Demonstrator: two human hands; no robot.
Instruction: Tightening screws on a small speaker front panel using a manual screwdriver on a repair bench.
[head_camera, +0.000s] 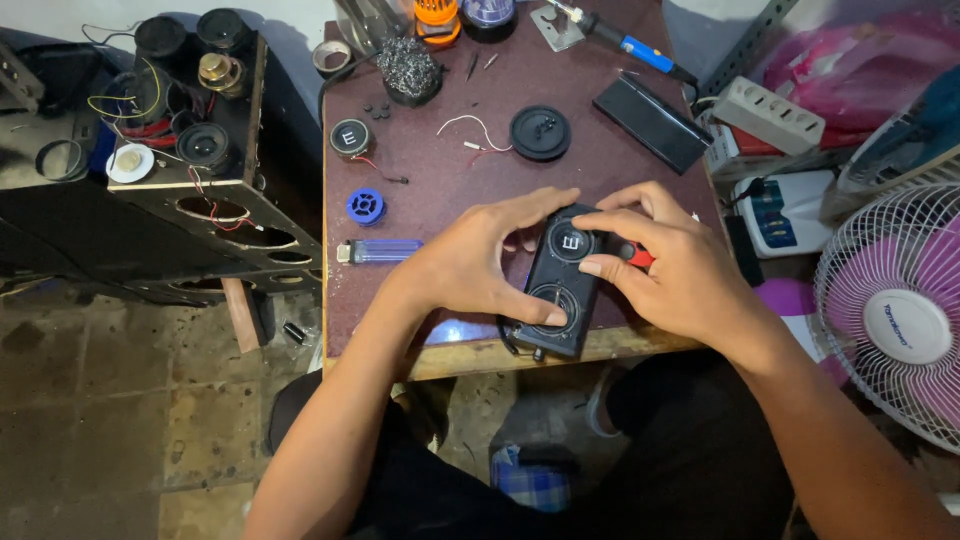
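Note:
A small black speaker box (560, 285) with two round drivers lies near the front edge of the dark red table (430, 170). My left hand (475, 262) grips its left side, thumb on the lower driver. My right hand (660, 260) holds the right side, fingers over the upper driver, with a red-handled tool (640, 255) tucked under the fingers. A loose round driver (350, 138) with a red wire, a black round cover (540, 132) with white and red wires, a blue solder spool (366, 207) and a clear blue lighter (380, 250) lie on the table.
A soldering iron (625, 42) and a black flat panel (652, 122) lie at the back right, a wire-wool tip cleaner (408, 68) at the back. A wooden speaker cabinet (200, 160) with wires stands left. A fan (895, 310) and power strip (770, 115) stand right.

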